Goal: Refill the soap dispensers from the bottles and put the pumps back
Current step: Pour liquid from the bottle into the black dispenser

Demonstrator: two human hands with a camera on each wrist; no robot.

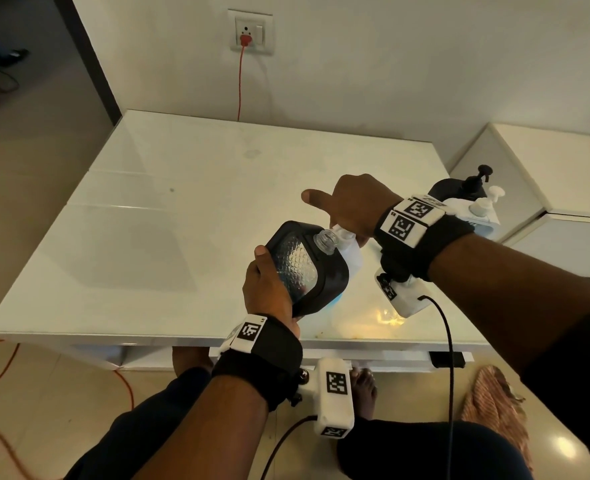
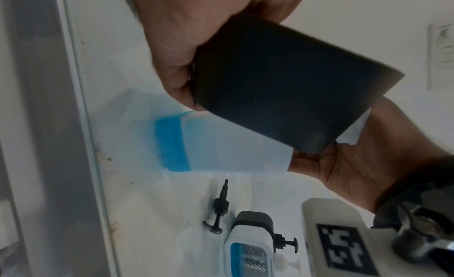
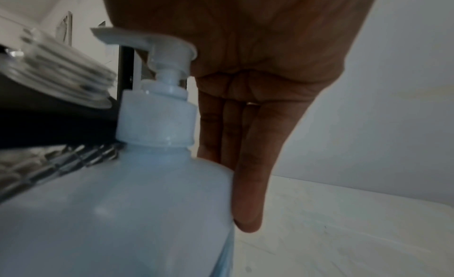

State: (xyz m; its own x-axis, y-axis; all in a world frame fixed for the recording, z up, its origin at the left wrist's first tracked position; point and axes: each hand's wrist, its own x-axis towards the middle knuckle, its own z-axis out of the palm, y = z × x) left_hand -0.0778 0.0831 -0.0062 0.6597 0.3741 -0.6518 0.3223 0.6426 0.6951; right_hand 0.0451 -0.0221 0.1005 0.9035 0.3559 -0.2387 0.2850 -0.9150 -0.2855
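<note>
Two hands, left hand (image 1: 269, 289) gripping tilted dispenser (image 1: 304, 265) (uncapped), right hand (image 1: 352, 206) atop bottle (image 3: 123, 213)

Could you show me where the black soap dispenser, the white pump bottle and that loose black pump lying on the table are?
black soap dispenser (image 1: 295, 268), head view, on its clear textured front panel.
white pump bottle (image 3: 157, 124), right wrist view, on its screw collar.
loose black pump (image 2: 219, 207), left wrist view, on its threaded cap.
</note>
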